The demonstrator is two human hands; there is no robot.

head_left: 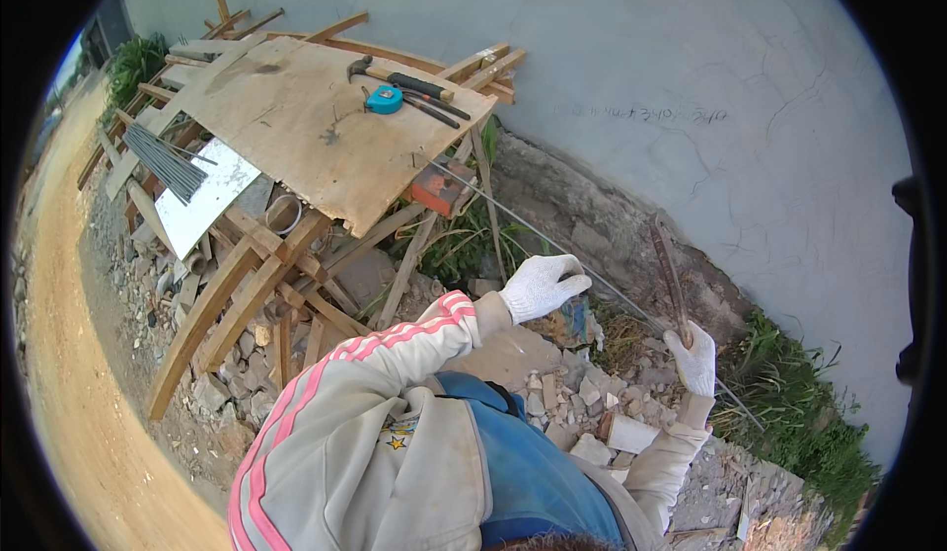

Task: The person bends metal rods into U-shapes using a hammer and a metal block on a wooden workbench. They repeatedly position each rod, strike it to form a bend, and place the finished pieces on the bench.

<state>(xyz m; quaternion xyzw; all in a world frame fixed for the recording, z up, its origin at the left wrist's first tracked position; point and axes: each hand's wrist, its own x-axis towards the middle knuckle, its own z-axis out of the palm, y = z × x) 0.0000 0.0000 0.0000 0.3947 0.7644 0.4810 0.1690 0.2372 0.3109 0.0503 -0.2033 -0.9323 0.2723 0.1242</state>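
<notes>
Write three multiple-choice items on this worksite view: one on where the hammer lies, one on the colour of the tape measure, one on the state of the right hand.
1. Where does the hammer lie?
A. on the plywood board
B. on the rubble
C. in the grass

2. What colour is the tape measure?
A. red
B. blue
C. yellow

3. What is the gloved right hand doing?
A. hanging open
B. resting flat on the wall
C. gripping a rusty rod

Answers:
1 A, the hammer rests on the board's upper part, next to the tape measure.
2 B, its round case is blue-turquoise.
3 C, the glove is closed round the rod's lower end, and the rod rises in front of the grey wall.
</notes>
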